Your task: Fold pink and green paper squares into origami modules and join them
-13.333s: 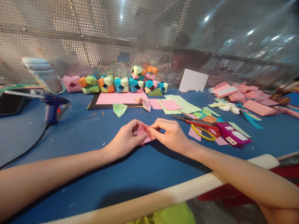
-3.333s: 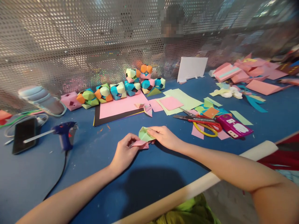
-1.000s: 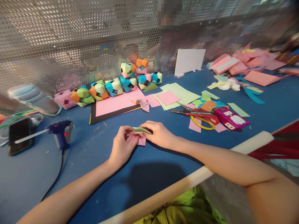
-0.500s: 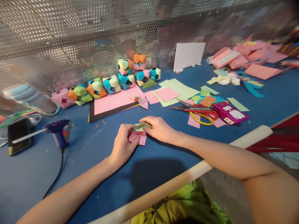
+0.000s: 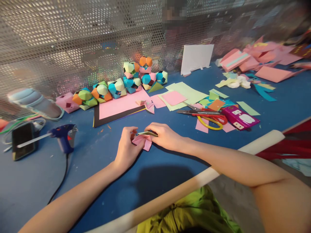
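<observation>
Low over the blue table [image 5: 160,158], my two hands meet around folded paper. My left hand [image 5: 128,144] is closed, its thumb and fingers pinching a pink folded paper piece [image 5: 147,144]. Against its far side sits a pale green folded paper piece [image 5: 146,133], which my right hand [image 5: 165,136] grips at its right end. How the two pieces join is hidden by my fingers. Just beyond the hands lies a small loose pink folded piece [image 5: 149,107].
Finished paper balls [image 5: 118,88] line the mesh wall behind a pink sheet [image 5: 121,105]. Left are a blue glue gun [image 5: 64,136], its cord and a phone [image 5: 23,140]. Scissors [image 5: 211,118], a purple power adapter [image 5: 240,118] and paper scraps lie right. A pale bar [image 5: 184,191] edges the table.
The green piece has tilted and now shows as a thinner strip beside the pink one. Both hands stay in nearly the same place, still gripping the paper.
</observation>
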### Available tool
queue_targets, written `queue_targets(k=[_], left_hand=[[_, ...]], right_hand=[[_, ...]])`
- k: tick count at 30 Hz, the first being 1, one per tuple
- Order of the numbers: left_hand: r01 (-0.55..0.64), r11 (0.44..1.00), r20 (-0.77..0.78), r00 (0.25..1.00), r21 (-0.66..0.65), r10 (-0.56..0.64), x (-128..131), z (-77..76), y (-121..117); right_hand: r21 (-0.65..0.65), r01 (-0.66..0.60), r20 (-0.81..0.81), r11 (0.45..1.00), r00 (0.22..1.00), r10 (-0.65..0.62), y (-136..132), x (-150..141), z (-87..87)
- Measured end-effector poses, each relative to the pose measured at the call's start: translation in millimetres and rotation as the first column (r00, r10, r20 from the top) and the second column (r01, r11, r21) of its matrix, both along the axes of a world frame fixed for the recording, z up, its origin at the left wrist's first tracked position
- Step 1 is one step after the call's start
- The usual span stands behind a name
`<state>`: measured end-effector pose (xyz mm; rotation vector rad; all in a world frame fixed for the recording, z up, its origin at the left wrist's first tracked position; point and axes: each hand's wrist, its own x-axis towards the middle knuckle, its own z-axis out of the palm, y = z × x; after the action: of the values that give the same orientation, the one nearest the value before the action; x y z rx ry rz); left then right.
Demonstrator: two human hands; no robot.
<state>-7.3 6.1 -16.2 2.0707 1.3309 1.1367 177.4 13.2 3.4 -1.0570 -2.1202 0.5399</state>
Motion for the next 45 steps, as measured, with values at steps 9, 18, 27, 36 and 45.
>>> queue_targets(k=[9,18,27,36,45], left_hand=[[-0.061,0.967,0.069,0.994,-0.247,0.08,0,11.9,2],[0.065,0.941,0.291,0.956,-0.332,0.037,5,13.4,5],[0.253,0.865,0.491,0.871,-0.433,-0.009,6,15.0,6],[0.342,0.831,0.561,0.826,-0.438,-0.044,6,11.6,4],[0.279,0.843,0.454,0.89,-0.46,-0.048,9,19.8,-1]], right_hand=[[-0.067,0.185,-0.211,0.98,0.958,-0.195,13,17,12.0],[-0.248,-0.035,-0.309,0.968,0.95,-0.045,-3,8,18.0],[-0.055,0.016,-0.168,0.998,0.985,-0.025,0,5,6.4],[-0.022,0.092,-0.185,0.996,0.978,-0.094,4,5,2.9],[0.015,0.141,-0.104,0.99,0.985,-0.138,4,5,-0.2]])
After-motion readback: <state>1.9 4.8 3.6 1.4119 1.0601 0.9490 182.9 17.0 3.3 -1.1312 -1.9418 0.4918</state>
